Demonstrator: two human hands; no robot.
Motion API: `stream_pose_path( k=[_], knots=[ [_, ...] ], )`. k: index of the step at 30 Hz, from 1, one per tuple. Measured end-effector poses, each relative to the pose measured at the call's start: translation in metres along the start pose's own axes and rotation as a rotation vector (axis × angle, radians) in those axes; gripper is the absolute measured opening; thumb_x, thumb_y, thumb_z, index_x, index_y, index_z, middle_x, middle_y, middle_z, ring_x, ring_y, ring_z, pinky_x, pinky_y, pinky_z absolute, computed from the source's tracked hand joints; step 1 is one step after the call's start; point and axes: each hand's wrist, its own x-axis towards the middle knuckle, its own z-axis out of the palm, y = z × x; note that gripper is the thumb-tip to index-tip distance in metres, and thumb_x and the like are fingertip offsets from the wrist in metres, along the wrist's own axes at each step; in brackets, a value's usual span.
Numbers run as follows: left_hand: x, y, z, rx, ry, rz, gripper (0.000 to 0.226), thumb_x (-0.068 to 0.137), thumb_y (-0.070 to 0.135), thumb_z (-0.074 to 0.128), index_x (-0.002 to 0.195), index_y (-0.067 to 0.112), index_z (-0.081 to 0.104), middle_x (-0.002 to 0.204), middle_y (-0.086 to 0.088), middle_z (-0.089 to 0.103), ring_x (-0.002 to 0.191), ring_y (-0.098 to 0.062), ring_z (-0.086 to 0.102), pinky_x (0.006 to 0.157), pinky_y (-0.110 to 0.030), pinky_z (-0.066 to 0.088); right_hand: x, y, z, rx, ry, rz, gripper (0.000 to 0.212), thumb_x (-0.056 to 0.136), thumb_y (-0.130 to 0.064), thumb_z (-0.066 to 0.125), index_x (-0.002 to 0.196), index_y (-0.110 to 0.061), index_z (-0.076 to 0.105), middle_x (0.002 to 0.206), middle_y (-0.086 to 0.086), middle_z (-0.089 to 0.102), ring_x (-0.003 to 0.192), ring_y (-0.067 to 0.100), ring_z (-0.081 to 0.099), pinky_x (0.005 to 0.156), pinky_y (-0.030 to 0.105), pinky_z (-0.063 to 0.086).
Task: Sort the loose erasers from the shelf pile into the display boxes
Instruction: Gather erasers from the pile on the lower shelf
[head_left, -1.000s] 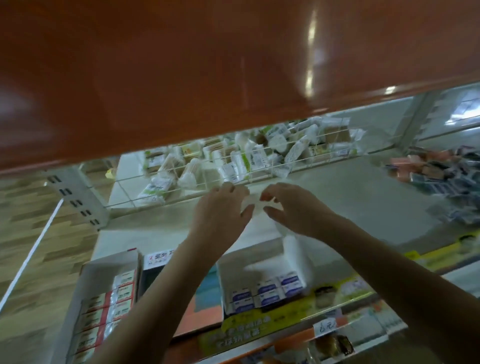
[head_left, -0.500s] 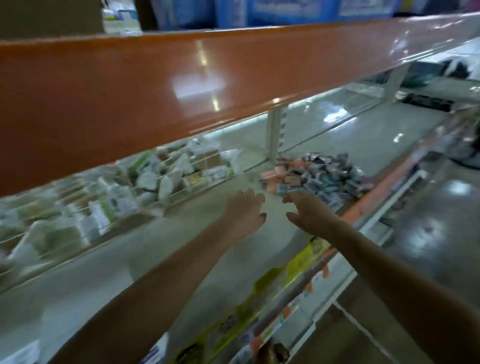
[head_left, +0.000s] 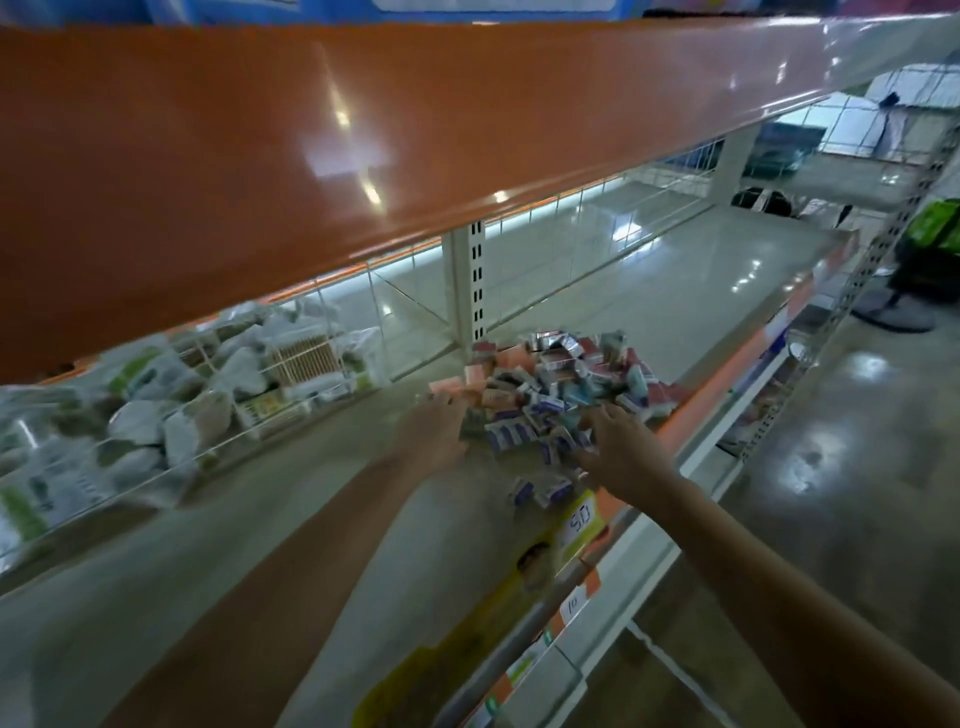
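We see a pale grey shelf (head_left: 649, 291) under an orange upper shelf (head_left: 260, 145), a heap of loose erasers (head_left: 550, 395) lying on it near our front edge, a few strays just beside the heap, bagged goods (head_left: 156, 410) behind a wire divider further back.

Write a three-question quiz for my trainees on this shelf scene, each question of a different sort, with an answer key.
1. True or false: both hands are at the near edge of the eraser pile.
2. Multiple choice: what lies behind the wire divider to the left of the pile? A) white and green packets B) glass bottles C) folded shirts
3. Fill in: the number handwritten on the yellow price tag at the shelf's front edge is ___.

Key:
1. True: the left hand and the right hand both reach the pile's near side.
2. A, the packets.
3. 50
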Motion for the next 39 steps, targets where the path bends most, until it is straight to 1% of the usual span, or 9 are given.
stream_pose_path(
  k=[7, 11, 18, 21, 25, 31, 34, 37, 39],
  knots=[
    [0.016, -0.002, -0.005, -0.008, -0.043, 0.033, 0.056, 0.083, 0.03, 0.06, 0.133, 0.012, 0.042, 0.132, -0.013, 0.041, 0.116, -0.03, 0.044, 0.088, -0.037, 0.041, 0.01, 0.008, 0.009, -0.014, 0.006, -0.029, 0.024, 0.087, -0.029, 0.062, 0.105, -0.015, 0.058, 0.111, 0.004, 0.049, 0.101, 0.017, 0.047, 0.077, 0.023, 0.034],
    [0.011, -0.005, -0.005, 0.016, -0.032, 0.071, 0.058, 0.085, 0.036, 0.06, 0.136, 0.016, 0.042, 0.132, -0.011, 0.042, 0.116, -0.028, 0.046, 0.089, -0.038, 0.043, 0.014, 0.008, 0.009, -0.01, 0.006, -0.077, 0.027, 0.087, -0.036, 0.06, 0.105, -0.016, 0.06, 0.109, 0.002, 0.05, 0.099, 0.014, 0.046, 0.081, 0.024, 0.04],
    [0.001, -0.005, 0.004, 0.134, 0.116, 0.141, 0.049, 0.09, 0.043, 0.053, 0.134, 0.022, 0.048, 0.122, -0.003, 0.052, 0.103, -0.02, 0.051, 0.073, -0.029, 0.043, 0.018, 0.003, 0.008, -0.05, 0.01, -0.15, 0.032, 0.087, -0.04, 0.059, 0.11, -0.018, 0.057, 0.105, 0.0, 0.051, 0.097, 0.013, 0.046, 0.079, 0.022, 0.037],
    [-0.005, -0.005, 0.004, 0.129, 0.199, 0.196, 0.036, 0.092, 0.039, 0.048, 0.123, 0.023, 0.058, 0.117, 0.001, 0.057, 0.101, -0.016, 0.052, 0.069, -0.027, 0.042, 0.018, 0.001, 0.007, -0.026, 0.047, -0.158, 0.029, 0.088, -0.039, 0.057, 0.109, -0.019, 0.056, 0.105, -0.001, 0.054, 0.097, 0.012, 0.046, 0.077, 0.023, 0.034],
    [-0.019, -0.002, -0.004, 0.047, 0.32, 0.201, 0.032, 0.093, 0.034, 0.046, 0.118, 0.023, 0.062, 0.108, 0.003, 0.064, 0.092, -0.015, 0.059, 0.065, -0.026, 0.043, 0.014, -0.01, -0.002, 0.131, 0.074, -0.213, 0.02, 0.09, -0.032, 0.058, 0.104, -0.018, 0.053, 0.1, -0.002, 0.063, 0.084, 0.009, 0.054, 0.072, 0.022, 0.045],
    [-0.06, 0.005, -0.026, -0.484, 0.343, -0.169, 0.023, 0.085, 0.025, 0.06, 0.105, 0.027, 0.071, 0.081, 0.005, 0.068, 0.07, -0.01, 0.06, 0.062, -0.025, 0.044, 0.002, -0.042, -0.009, 0.294, 0.025, -0.34, 0.021, 0.089, -0.026, 0.059, 0.107, -0.017, 0.054, 0.093, -0.009, 0.053, 0.083, 0.008, 0.054, 0.073, 0.018, 0.048],
    [-0.09, -0.001, -0.034, -0.781, 0.308, -0.366, 0.016, 0.086, 0.027, 0.057, 0.093, 0.027, 0.072, 0.062, 0.008, 0.061, 0.051, 0.002, 0.052, 0.048, -0.014, 0.036, -0.008, -0.065, -0.009, 0.362, 0.02, -0.422, 0.019, 0.087, -0.022, 0.062, 0.104, -0.014, 0.058, 0.095, -0.008, 0.054, 0.081, 0.005, 0.053, 0.071, 0.013, 0.048],
    [-0.127, -0.011, -0.045, -1.056, 0.325, -0.51, 0.016, 0.088, 0.018, 0.058, 0.084, 0.03, 0.069, 0.062, 0.006, 0.06, 0.052, -0.001, 0.051, 0.048, -0.019, 0.038, -0.019, -0.095, -0.007, 0.438, -0.007, -0.498, 0.015, 0.084, -0.014, 0.065, 0.099, -0.014, 0.062, 0.095, -0.004, 0.057, 0.082, 0.01, 0.054, 0.076, 0.027, 0.05],
    [-0.154, -0.02, -0.053, -1.143, 0.369, -0.578, 0.023, 0.087, 0.014, 0.058, 0.077, 0.033, 0.067, 0.064, 0.002, 0.06, 0.055, -0.005, 0.051, 0.051, -0.022, 0.037, -0.028, -0.117, -0.005, 0.463, -0.027, -0.545, 0.016, 0.083, -0.012, 0.066, 0.098, -0.016, 0.063, 0.093, -0.005, 0.056, 0.08, 0.007, 0.052, 0.075, 0.025, 0.049]
  ],
)
